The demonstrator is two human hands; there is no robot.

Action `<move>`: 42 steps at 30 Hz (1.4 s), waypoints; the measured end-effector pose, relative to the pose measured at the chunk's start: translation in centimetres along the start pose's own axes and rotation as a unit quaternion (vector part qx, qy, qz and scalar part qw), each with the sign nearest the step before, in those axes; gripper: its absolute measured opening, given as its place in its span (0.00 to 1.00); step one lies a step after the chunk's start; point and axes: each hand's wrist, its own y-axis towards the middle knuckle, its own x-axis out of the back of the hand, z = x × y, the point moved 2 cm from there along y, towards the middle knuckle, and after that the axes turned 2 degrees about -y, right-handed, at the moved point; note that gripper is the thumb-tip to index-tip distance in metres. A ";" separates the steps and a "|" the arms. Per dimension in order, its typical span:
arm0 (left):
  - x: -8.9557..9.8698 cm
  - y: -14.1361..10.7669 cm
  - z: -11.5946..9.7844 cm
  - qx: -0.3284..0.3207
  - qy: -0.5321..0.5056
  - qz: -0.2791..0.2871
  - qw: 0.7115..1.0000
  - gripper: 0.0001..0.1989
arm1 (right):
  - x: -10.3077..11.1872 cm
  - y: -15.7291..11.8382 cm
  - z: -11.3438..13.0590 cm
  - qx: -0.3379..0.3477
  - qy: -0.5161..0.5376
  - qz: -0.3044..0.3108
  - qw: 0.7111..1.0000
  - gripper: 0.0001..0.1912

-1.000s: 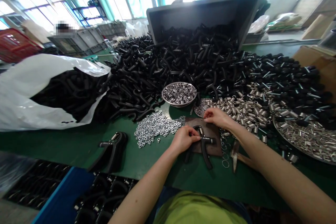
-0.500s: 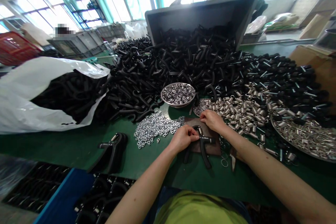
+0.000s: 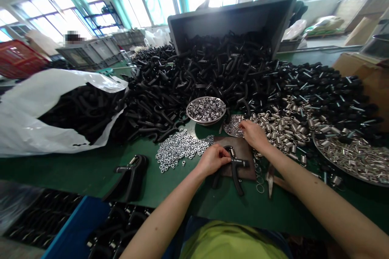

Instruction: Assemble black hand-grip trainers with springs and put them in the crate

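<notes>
presently one brown board (image 3: 246,151) bearing one black handgrip (image 3: 235,165): two curved legs (image 3: 238,181) spread, overhanging board. left hand (image 3: 213,160), finger and thumb closed, pinches handgrip. right hand (image 3: 253,134), fingertips bunched at one parts dish (image 3: 226,132); hold unclear. one silver spring (image 3: 233,152) inside handgrip's top curve.

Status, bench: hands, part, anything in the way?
Left hand holding black hand grip, partly over brown plate. Right hand at small metal parts, hold unclear. Nut pile nearby, nothing seen blocking.

The left hand (image 3: 213,160) hides part of the black grip (image 3: 236,176).
</notes>
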 end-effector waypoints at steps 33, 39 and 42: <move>0.3 6.6 -2.1 -0.016 0.056 -0.136 0.989 0.12 | 0.1 -13.8 7.2 0.033 0.069 0.129 0.989 0.22; 3.5 4.3 -1.5 -0.007 -0.034 -0.204 0.978 0.14 | 1.4 -10.0 3.3 -0.135 0.470 0.028 0.872 0.19; 4.5 3.0 -0.7 0.007 -0.097 -0.223 0.970 0.14 | 1.6 -7.4 1.3 -0.208 0.688 0.019 0.694 0.14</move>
